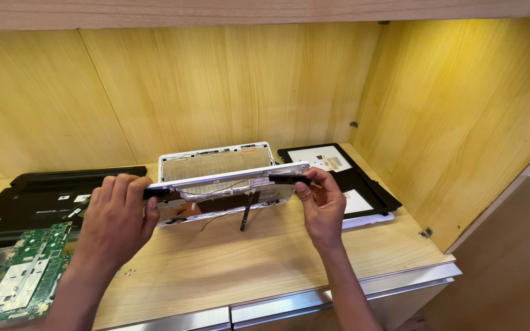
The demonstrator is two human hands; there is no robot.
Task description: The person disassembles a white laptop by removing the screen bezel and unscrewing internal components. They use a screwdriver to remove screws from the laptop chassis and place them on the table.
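Thin, light, flex-prone white laptop shell (228, 184) with loose wires, raised over counter (228, 263) centre; gripped at black end hinges, left hand (118, 214) and right hand (321, 205) closed there, clear of wiring.

Both hands (118, 214) (321, 205) gripping white laptop shell (228, 178) (raised), green circuit board (23, 276)

Head view, close above workbench (228, 270)
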